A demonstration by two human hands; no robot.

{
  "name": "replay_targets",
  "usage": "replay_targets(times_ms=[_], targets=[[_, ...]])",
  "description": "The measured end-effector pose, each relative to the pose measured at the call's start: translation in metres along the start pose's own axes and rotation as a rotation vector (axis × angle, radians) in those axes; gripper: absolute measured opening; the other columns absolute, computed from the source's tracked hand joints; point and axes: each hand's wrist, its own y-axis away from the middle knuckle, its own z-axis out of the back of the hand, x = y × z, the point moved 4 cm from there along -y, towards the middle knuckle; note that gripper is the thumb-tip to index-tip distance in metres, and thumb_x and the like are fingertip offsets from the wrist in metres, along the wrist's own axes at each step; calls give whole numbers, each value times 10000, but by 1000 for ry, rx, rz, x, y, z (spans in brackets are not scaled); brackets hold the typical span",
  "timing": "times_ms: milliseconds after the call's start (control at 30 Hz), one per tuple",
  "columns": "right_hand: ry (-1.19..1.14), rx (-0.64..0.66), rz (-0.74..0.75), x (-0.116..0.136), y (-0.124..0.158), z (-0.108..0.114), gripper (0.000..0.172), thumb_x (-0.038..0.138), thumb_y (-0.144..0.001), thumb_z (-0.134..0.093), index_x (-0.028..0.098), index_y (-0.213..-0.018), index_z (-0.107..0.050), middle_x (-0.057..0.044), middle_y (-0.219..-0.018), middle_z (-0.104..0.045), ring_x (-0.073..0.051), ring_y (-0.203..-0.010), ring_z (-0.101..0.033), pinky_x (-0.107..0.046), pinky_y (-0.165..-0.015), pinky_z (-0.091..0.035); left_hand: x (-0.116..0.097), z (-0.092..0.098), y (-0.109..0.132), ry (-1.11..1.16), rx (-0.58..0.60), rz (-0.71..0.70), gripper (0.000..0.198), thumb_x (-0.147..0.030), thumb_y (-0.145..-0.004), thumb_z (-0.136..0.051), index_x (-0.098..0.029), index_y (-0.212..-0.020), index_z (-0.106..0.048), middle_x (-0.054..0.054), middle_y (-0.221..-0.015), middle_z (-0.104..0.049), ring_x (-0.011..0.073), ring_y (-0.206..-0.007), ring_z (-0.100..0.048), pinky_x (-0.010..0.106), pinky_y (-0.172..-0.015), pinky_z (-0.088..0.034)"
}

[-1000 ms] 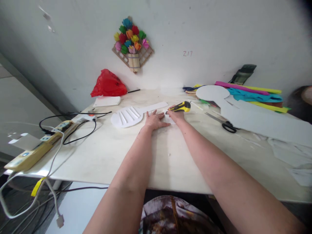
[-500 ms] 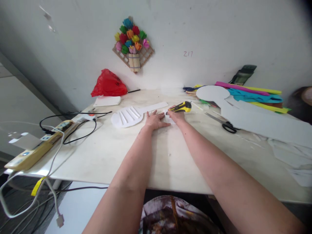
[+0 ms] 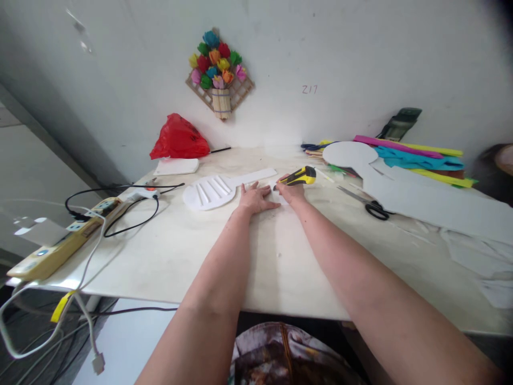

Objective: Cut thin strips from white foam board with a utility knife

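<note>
Okay, right hand (image 3: 292, 192): fingers closed on the knife (image 3: 303, 175), handle slanting up to the right, tip end low at the white piece (image 3: 284, 200), centre of frame. Blade too small to make out. Left hand (image 3: 253, 200): fingers spread wide and flat, gripping nothing, thumb reaching to the left side of the white piece. Can't tell how hard they press.

Main risk: knife tip is just beside the left fingertips; a slip or too much push could nick them. Next: white piece is small and partly covered by the hands. If the left fingers don't bear on it, it could skid under the tip. Pushing too deep could score the surface (image 3: 300, 278).

Further out: paddle (image 3: 204, 201) lies left of centre, its handle just behind the left fingers, so a stray stroke up-left could mark it. Scissors (image 3: 377, 210), right of centre, point toward the right hand; a forearm swing could catch them.
</note>
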Motion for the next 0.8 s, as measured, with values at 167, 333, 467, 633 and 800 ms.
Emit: replay_targets(times_ms=[167,333,467,633,800], targets=[[37,-39,-38,0,2,2,127,263,-688,-552,194,-788,-589,-9,-735,-654,-162,-755,-635,-293,-727,-511,-1,0,1,-3,-4,3,656,-664,-752,-452,-359,-1333,-468,-56,-1459,-379,336,-1401,-142,657,-1066,47],[66,-60,-64,1,6,2,135,273,-687,-559,197,-796,-589,-11,-737,-653,-172,-786,-639,-297,-755,-501,0,1,0,3,-11,-3,641,-657,-753,-452,-363,-1322,-478,-58,-1457,-382,331,-1401,-146,656,-1066,48],[42,-15,-73,4,10,0,169,242,-676,-569,221,-843,-576,22,-769,-650,-147,-720,-629,-297,-785,-490,1,-1,-2,-12,-32,17,594,-639,-765,-445,-379,-1295,-506,-67,-1443,-403,324,-1400,-157,638,-1079,44],[-50,47,-21,3,5,-5,180,211,-682,-568,223,-862,-566,42,-706,-614,-126,-708,-618,-260,-750,-496,3,-2,-4,-30,-74,68,549,-619,-789,-422,-388,-1276,-524,-73,-1420,-435,316,-1394,-186,632,-1084,39],[-131,53,-38,-4,0,-9,208,196,-677,-575,228,-881,-557,70,-640,-578,-105,-657,-609,-241,-709,-502,5,-3,-5,-1,-55,95,559,-628,-787,-421,-386,-1281,-516,-69,-1429,-423,310,-1401,-163,629,-1082,45]])
